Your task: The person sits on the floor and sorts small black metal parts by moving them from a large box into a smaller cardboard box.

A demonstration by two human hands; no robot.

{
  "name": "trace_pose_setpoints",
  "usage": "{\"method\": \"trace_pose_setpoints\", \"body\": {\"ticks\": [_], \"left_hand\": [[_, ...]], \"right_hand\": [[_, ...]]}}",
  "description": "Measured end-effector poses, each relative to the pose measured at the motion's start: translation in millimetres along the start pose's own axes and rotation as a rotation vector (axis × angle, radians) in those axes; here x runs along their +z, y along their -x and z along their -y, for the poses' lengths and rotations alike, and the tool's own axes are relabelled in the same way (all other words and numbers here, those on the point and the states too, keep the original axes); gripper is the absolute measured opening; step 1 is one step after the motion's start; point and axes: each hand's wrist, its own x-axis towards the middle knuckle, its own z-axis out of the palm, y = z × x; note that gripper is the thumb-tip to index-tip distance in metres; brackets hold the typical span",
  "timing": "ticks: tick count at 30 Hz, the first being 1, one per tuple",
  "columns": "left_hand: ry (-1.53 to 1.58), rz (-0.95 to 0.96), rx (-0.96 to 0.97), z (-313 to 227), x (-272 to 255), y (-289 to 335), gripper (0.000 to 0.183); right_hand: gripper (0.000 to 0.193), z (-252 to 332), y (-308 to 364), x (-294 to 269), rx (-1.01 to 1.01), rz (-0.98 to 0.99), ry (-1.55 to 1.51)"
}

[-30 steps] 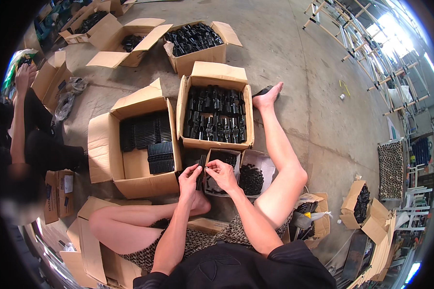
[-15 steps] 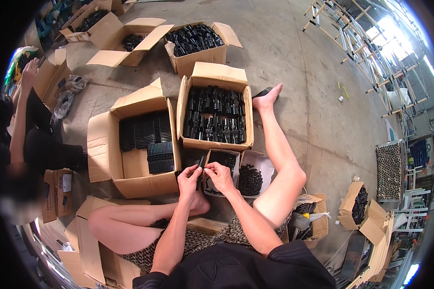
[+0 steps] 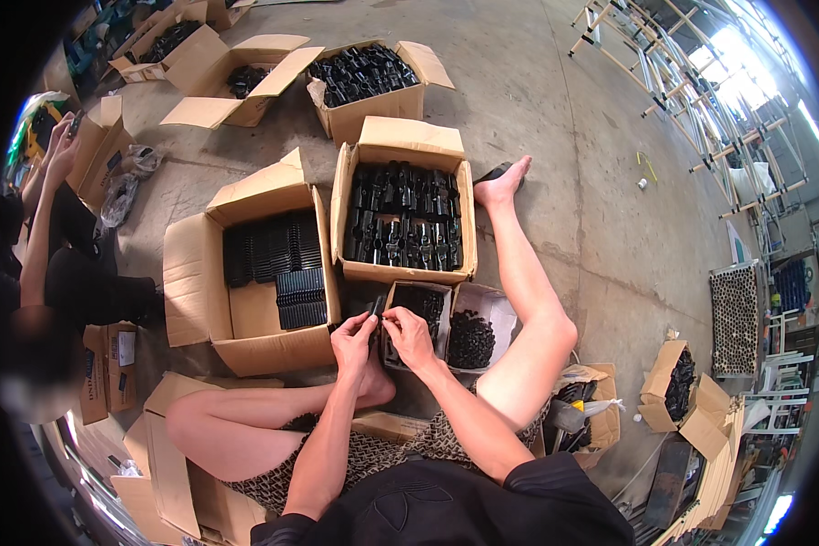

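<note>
While left hand (image 3: 351, 344) grips a black piece (image 3: 377, 307), right hand (image 3: 409, 338) pinches near box edge (image 3: 447, 318).

Hand-held part (image 3: 377, 307): black, smooth; plastic or coated metal cannot be distinguished. Centre carton (image 3: 408, 271): brown corrugated cardboard, matt; its packed fittings (image 3: 416, 193) are black and smooth with a high gloss and bright highlights. Left carton (image 3: 273, 353): matt brown cardboard, creased at the flaps; its stacked pieces (image 3: 302, 300) are black, with a ribbed appearance and low sheen. Small box (image 3: 498, 305): whitish, paper-like inner face; its small pieces (image 3: 472, 340) are black and dull. Floor (image 3: 623, 218): concrete-like, matt, stained and cracked. Bag (image 3: 120, 199): thin translucent plastic film, wrinkled, glossy. Shirt (image 3: 455, 510): black cloth, matt. Shorts (image 3: 371, 458): patterned cloth, matt.
</note>
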Motion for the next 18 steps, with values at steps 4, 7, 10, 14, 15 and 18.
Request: {"method": "trace_pose_setpoints", "body": {"ticks": [4,7,10,14,15,18], "left_hand": [[-0.005,0.007,-0.029,-6,1,4,0.028],[-0.011,0.013,-0.026,-6,2,6,0.029],[-0.007,0.011,-0.008,-5,3,6,0.030],[-0.018,0.000,-0.004,-5,2,3,0.030],[-0.018,-0.005,-0.013,-4,1,2,0.030],[-0.015,0.008,-0.017,-2,0,2,0.030]], "right_hand": [[0.014,-4,-2,0,0.155,0.029,-0.101],[0.014,-15,-4,2,0.305,0.051,-0.235],[0.013,-17,-2,5,0.324,0.008,-0.300],[0.012,-8,-1,4,0.210,-0.036,-0.209],[0.012,-4,-2,4,0.164,-0.034,-0.182],[0.013,5,-2,-4,-0.050,-0.026,0.038]]}}
